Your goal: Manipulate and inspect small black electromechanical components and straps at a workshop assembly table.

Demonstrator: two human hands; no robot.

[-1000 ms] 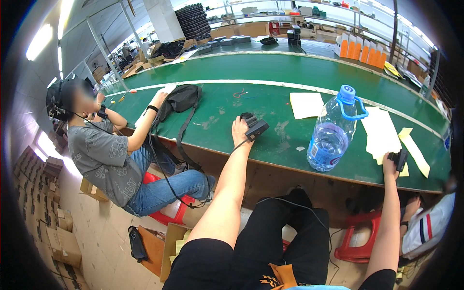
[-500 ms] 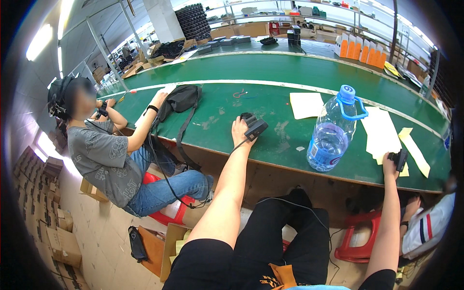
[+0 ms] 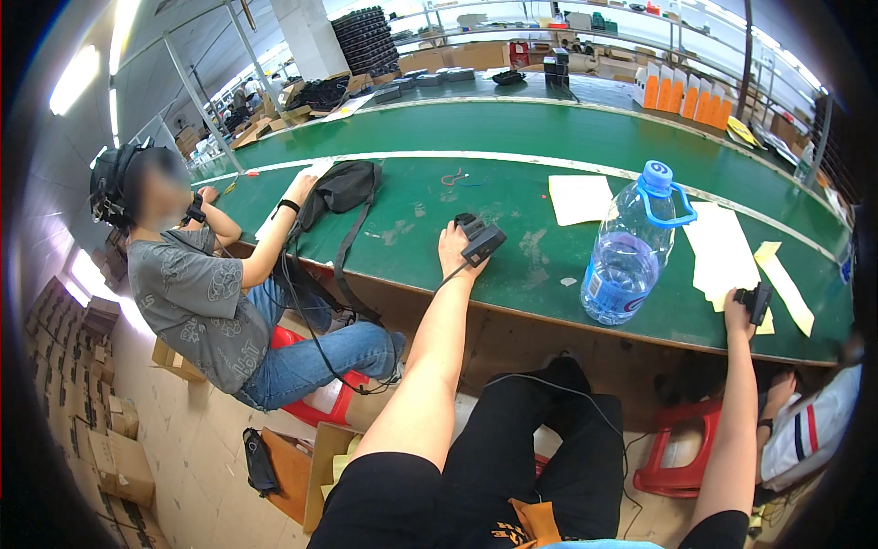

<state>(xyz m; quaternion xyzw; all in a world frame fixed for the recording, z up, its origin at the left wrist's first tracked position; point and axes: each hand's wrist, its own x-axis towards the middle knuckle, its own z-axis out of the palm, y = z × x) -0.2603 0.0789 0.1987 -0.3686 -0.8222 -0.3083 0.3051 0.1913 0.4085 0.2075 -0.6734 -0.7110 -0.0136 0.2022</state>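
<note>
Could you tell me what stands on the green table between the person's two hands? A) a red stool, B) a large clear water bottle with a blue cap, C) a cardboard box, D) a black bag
B: the bottle stands upright on the table, between the left hand and the right hand, each on a small black device.

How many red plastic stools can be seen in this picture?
2. One red stool is under the seated co-worker on the left; the other red stool stands under the green table at right. More may be hidden.
</note>
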